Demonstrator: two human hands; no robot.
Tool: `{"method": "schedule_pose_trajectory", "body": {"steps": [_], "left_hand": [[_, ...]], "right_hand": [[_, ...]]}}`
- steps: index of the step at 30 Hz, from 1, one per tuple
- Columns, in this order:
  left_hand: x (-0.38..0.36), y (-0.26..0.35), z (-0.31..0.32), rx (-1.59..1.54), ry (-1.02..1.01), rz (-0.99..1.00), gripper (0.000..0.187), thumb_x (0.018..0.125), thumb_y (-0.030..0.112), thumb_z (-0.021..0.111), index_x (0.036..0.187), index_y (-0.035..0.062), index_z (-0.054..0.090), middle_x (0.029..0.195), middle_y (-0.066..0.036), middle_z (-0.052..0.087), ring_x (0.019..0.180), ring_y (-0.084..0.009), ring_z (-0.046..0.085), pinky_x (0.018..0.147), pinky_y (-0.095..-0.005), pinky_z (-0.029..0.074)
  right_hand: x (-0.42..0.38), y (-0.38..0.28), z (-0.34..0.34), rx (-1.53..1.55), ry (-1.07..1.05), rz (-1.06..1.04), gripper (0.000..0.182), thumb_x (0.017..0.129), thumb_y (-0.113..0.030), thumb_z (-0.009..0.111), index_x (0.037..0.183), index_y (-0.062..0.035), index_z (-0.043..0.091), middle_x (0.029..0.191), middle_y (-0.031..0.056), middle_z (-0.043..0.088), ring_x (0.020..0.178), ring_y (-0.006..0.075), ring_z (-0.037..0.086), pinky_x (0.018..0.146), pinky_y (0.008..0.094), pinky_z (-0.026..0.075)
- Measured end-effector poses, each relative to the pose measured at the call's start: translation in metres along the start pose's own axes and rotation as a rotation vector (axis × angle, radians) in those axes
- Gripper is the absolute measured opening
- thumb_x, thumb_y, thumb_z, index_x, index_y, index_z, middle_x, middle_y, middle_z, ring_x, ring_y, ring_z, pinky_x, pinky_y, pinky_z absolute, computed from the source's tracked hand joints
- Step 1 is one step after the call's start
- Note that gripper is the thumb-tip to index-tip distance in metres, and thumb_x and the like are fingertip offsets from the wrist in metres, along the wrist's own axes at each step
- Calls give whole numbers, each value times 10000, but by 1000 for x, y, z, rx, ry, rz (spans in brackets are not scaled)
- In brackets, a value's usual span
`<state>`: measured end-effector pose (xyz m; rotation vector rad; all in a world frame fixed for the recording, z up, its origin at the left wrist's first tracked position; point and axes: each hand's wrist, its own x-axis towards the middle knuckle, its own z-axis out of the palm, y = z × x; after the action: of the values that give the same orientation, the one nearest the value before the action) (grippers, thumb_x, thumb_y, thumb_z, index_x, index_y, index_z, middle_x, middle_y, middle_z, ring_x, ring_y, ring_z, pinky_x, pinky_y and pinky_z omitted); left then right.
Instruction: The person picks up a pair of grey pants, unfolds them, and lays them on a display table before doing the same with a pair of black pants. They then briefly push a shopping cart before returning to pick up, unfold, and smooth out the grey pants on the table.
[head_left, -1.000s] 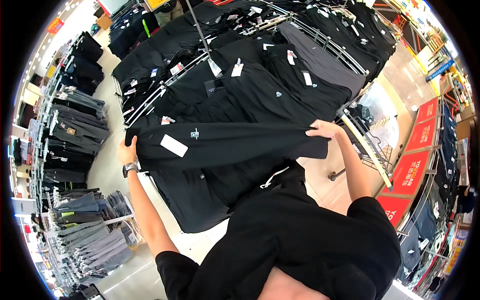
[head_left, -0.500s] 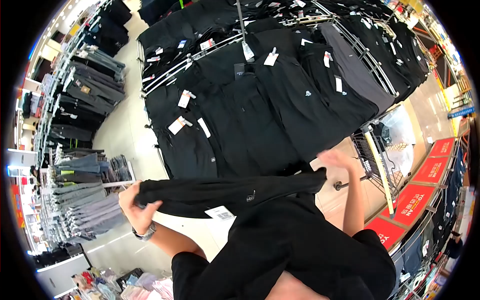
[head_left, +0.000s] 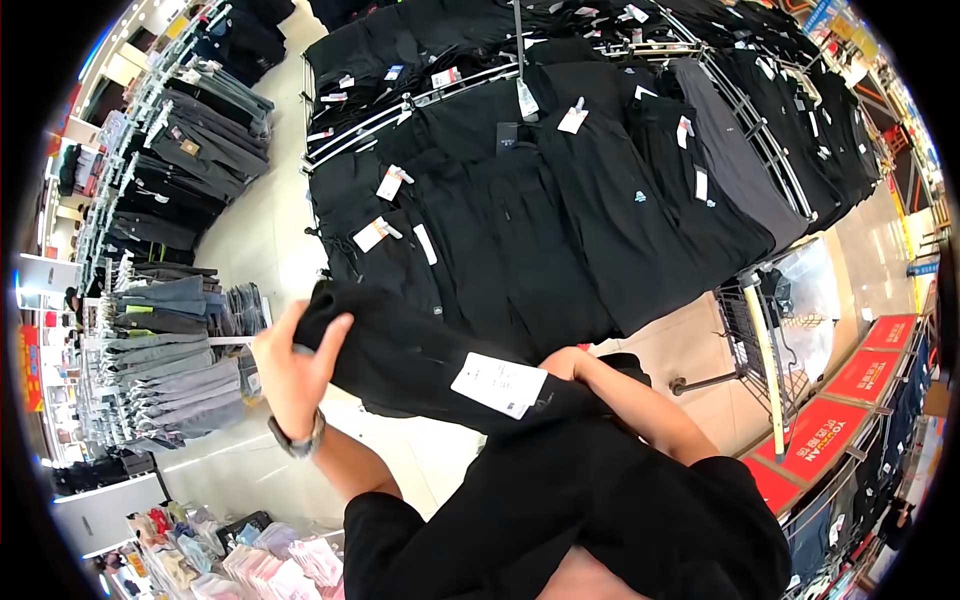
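A pair of black trousers (head_left: 410,345), folded lengthwise, is held in front of my chest, with a white paper tag (head_left: 500,385) hanging on its near face. At the trousers' left end, my left hand (head_left: 292,365) grips the fabric between thumb and fingers; a watch (head_left: 296,436) is on that wrist. My right hand (head_left: 568,363) is at the far edge of the trousers, past the tag, with the wrist bent inward. Its fingers are hidden by the cloth, so their grip does not show.
Beyond my hands stands a display rack (head_left: 765,140) covered with tagged black trousers (head_left: 560,220) and one grey pair (head_left: 725,150). A shopping cart (head_left: 750,330) is to the right, near red sign panels (head_left: 825,440). Hanging trousers (head_left: 205,130) line the left aisle.
My right hand has moved left and down onto the trousers. Their right part has folded inward, and the tag now faces up. My left hand still holds the left end, slightly raised.
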<state>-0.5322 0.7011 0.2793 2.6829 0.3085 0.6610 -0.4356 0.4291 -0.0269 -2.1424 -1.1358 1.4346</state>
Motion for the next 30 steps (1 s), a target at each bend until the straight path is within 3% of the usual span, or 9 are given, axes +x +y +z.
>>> {"method": "schedule_pose_trajectory", "body": {"steps": [2,6,12,19,23,24,27,28,30], "left_hand": [[20,-14,14,31,-81,-72,327,762,281,787,875,-2,669,682,-186,645,602,-347,637,571,-355,479],[70,-52,68,262,-47,8,461,780,450,730,991,43,680,793,-206,672,720,-366,651,650,-416,509],[141,-78,153,364,-109,162,424,795,459,694,1022,103,673,783,-165,672,764,-342,661,672,-423,535],[202,-112,214,383,-221,291,447,794,496,677,1000,99,671,759,-155,672,758,-320,671,655,-412,537],[244,-115,231,318,-90,377,509,786,539,672,1022,88,658,718,-133,669,712,-311,663,666,-411,511],[251,-115,238,409,-200,305,587,768,581,668,1112,108,618,827,-125,674,811,-297,650,757,-409,474],[241,-141,287,455,-27,254,764,728,630,665,1316,171,503,1169,-119,546,1092,-276,512,884,-434,405],[230,-144,302,498,71,210,805,738,589,683,1391,188,436,1231,-149,506,1108,-305,503,900,-445,402],[209,-154,331,415,89,110,822,749,503,716,1432,203,370,1289,-173,457,1145,-334,479,928,-458,395]], "right_hand": [[-7,-14,7,92,36,-56,404,908,-184,510,1253,25,541,1138,107,628,979,121,559,848,265,472],[13,-49,16,600,68,-164,433,918,-223,507,1274,23,522,1175,105,611,1010,133,560,864,270,474],[28,-63,22,1372,-65,-51,480,934,-282,503,1306,21,494,1229,102,586,1056,151,561,888,279,476],[33,-55,22,1635,-80,64,538,952,-350,498,1344,18,461,1292,99,556,1110,173,562,916,289,480],[29,-44,14,1688,-75,124,573,963,-389,495,1365,16,442,1329,97,540,1141,185,562,932,294,482],[27,-38,12,1692,-65,144,582,965,-399,494,1371,15,438,1338,96,536,1149,188,563,936,296,482],[21,-17,5,1691,-44,192,609,973,-428,492,1387,14,424,1365,95,523,1172,197,563,948,300,483],[24,-9,9,1683,-39,186,609,973,-428,492,1387,14,424,1365,95,523,1172,197,563,948,300,483],[32,9,22,1889,21,133,710,962,-577,403,1386,-8,434,1384,63,507,1246,199,492,1061,334,387]]}}
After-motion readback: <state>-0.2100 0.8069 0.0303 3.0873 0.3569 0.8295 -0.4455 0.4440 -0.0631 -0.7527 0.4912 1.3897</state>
